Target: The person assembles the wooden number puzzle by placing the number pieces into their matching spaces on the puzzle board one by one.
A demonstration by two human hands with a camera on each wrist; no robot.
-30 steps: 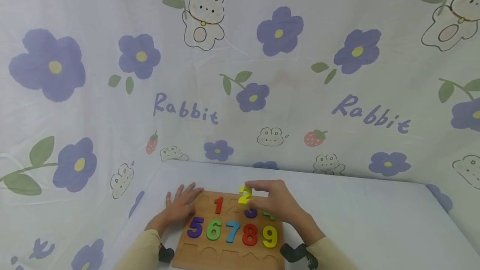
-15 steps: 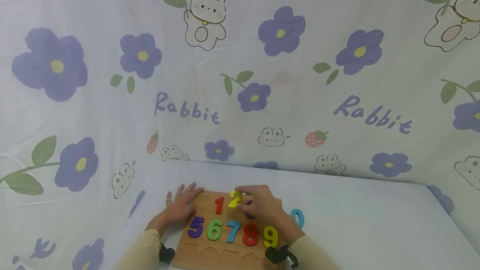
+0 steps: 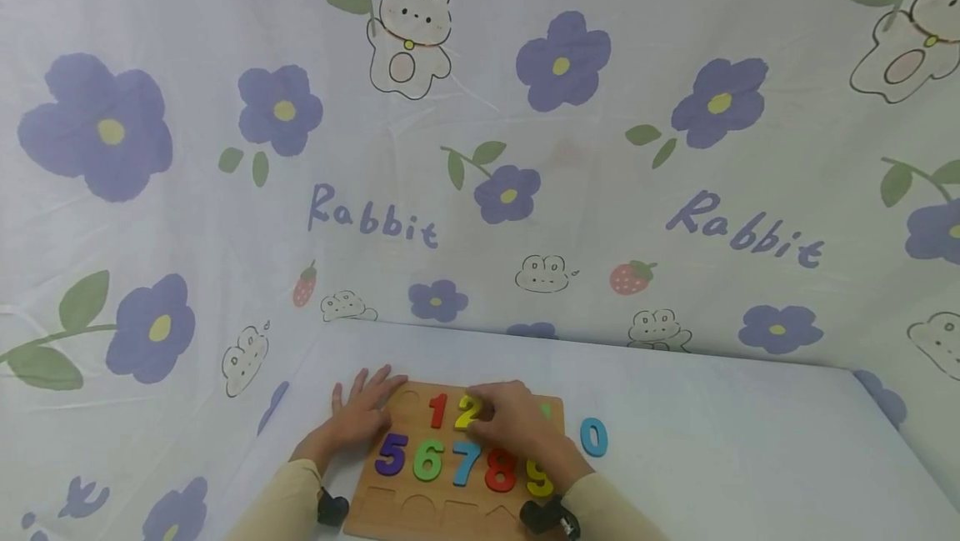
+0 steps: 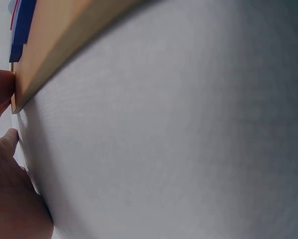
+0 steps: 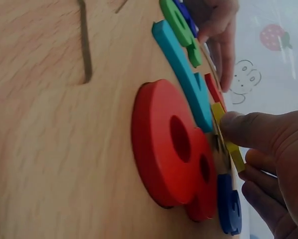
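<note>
A wooden number puzzle board [image 3: 408,422] lies on the white table. My right hand [image 3: 513,420] pinches a yellow number 2 [image 3: 467,413] between thumb and fingers, over its recess right of the red 1 [image 3: 438,412]. In the right wrist view the yellow 2 [image 5: 233,152] is tilted, one end close to the board, the thumb against its face. My left hand [image 3: 360,418] lies at the board's left edge with fingers spread, and in the left wrist view the thumb [image 4: 0,88] touches that edge. The right hand mostly hides the 3 and 4.
A light blue 0 [image 3: 594,438] lies on the table right of the board. The purple 5 [image 3: 392,455], green 6 [image 3: 427,461], blue 7 [image 3: 466,464], red 8 [image 3: 500,471] and yellow 9 [image 3: 538,478] sit in the middle row. A patterned curtain [image 3: 585,149] hangs behind the table.
My right hand has moved left and down with the yellow 2, from above the 3 to the recess beside the 1. The blue 0 has come into view; the left hand stays put.
</note>
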